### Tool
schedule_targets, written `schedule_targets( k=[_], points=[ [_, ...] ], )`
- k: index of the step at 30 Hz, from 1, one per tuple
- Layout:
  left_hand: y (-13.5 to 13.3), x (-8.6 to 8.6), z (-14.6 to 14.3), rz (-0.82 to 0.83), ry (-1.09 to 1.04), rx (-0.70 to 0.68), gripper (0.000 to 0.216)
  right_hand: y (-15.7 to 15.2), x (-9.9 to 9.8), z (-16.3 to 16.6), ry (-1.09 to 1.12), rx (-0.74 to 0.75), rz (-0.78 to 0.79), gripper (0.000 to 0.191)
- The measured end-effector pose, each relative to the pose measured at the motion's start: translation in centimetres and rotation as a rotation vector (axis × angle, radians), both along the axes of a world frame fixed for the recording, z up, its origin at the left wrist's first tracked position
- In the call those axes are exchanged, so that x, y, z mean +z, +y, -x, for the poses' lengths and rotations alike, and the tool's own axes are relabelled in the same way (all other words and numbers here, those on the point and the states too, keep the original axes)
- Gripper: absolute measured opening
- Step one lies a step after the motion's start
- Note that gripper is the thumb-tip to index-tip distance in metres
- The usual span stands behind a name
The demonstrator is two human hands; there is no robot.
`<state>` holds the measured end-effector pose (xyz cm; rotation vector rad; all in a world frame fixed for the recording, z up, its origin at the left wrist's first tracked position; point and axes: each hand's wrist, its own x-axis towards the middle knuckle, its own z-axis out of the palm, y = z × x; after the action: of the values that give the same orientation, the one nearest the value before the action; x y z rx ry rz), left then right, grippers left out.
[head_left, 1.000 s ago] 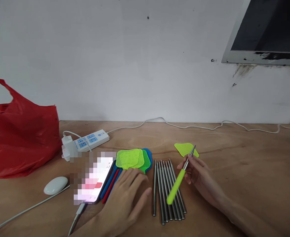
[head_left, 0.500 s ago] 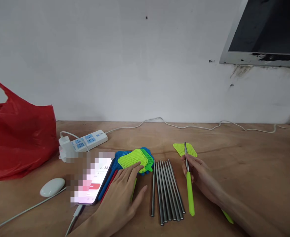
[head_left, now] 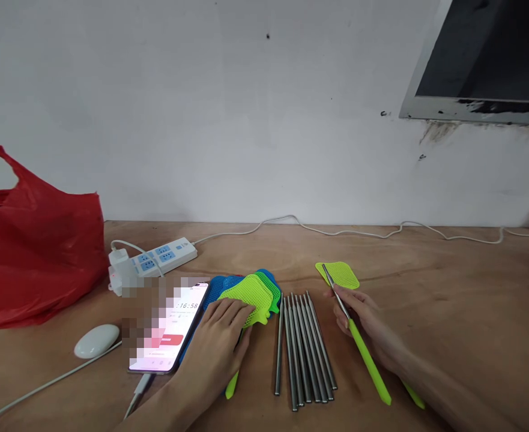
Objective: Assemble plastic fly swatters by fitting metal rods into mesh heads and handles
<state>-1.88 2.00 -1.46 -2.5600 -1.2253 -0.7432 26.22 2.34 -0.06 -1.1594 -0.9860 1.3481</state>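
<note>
Left hand [head_left: 219, 336] grips a green swatter [head_left: 248, 294] from the stack; right hand [head_left: 363, 318] holds a green-handled rod [head_left: 358, 342] beside the steel rods [head_left: 302, 348] on the bench [head_left: 448, 288].

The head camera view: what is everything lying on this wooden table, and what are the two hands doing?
Metal rods: about eight, silver, side by side at centre.
Swatter heads: a stack, green and blue, left of the rods.
Single swatter head: one, yellow-green, right of centre.
Phone: one, lit screen, left of the stack.
Power strip: one, white and blue, behind the phone.
Mouse: one, white, near left.
Bag: one, red, far left.
Cable: white, along the wall.
Left hand: on the stack's top green head.
Right hand: holds a green-handled rod.
</note>
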Motion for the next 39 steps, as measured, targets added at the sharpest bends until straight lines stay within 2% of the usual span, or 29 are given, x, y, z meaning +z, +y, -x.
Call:
schedule_targets(
  k=[5, 12, 17, 26, 32, 39],
  points=[
    [-0.1, 0.6, 0.0, -0.085, -0.027, -0.096, 0.026, 0.5, -0.8, -0.3, -0.041, 0.103, 0.016, 0.049],
    [-0.7, 1.4, 0.2, -0.205, -0.114, -0.263, 0.026, -0.1, -1.0, -0.3, -0.185, 0.420, 0.034, 0.051],
    [-1.1, 1.7, 0.4, -0.149, -0.132, -0.345, 0.026, -0.6, -0.6, -0.4, -0.231, 0.534, 0.008, 0.050],
    [-1.6, 1.6, 0.7, -0.076, -0.171, -0.410, 0.037, -1.7, 0.4, -0.2, -0.269, 0.697, 0.027, 0.047],
    [-1.7, 1.5, 0.2, -0.071, -0.187, -0.444, 0.038, -1.7, 0.3, 0.1, -0.305, 0.740, 0.026, 0.048],
    [-1.8, 1.3, -0.1, -0.115, -0.272, -0.444, 0.025, -1.4, -0.3, 0.2, -0.328, 0.767, 0.041, 0.052]
  ],
)
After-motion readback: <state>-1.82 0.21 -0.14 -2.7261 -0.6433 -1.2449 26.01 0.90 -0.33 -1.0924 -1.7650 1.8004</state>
